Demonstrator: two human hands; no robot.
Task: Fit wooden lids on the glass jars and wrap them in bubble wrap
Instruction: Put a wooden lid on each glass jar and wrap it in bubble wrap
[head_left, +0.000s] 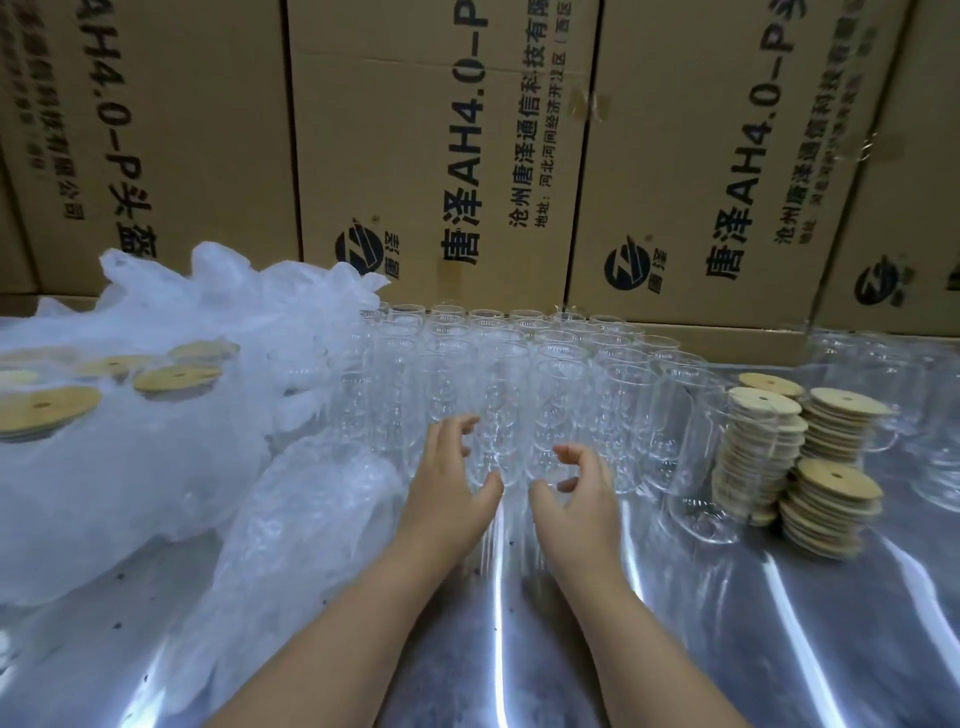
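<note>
Glass jars (558, 395): rigid, slick, breakable, likely light. Left hand (452, 483) and right hand (576, 488) half-curled, empty, flanking front row. Best gripped round the body, never the rim.

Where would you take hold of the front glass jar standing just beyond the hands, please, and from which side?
I would grip the front jar round its smooth side wall, about mid-height, coming from the near side. It stands upright, and other jars crowd close behind and beside it, so only the near face is free.
</note>
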